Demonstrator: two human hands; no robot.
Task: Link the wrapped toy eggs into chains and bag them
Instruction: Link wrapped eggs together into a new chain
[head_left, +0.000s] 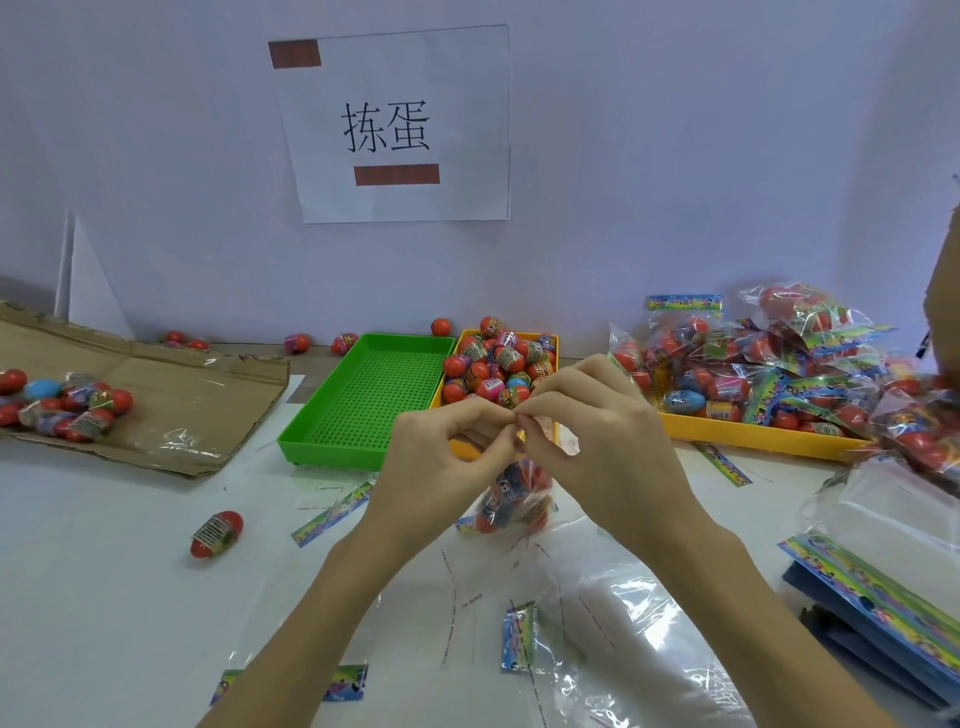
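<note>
Left hand (441, 447) and right hand (587, 431) pinching the top of a clear bag of wrapped eggs (514, 499), fingertips meeting just in front of the green tray (363, 400), loose wrapped egg (216, 533) lying left of and nearer than that tray, yellow tray of eggs (548, 340) touching its right side

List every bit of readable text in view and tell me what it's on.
"拣蛋": large black characters on the white paper sign on the wall.
Printed labels on the wrapped eggs, like the loose egg on the table: too small to read.
Colourful header strips on the filled bags: too blurred to read.
</note>
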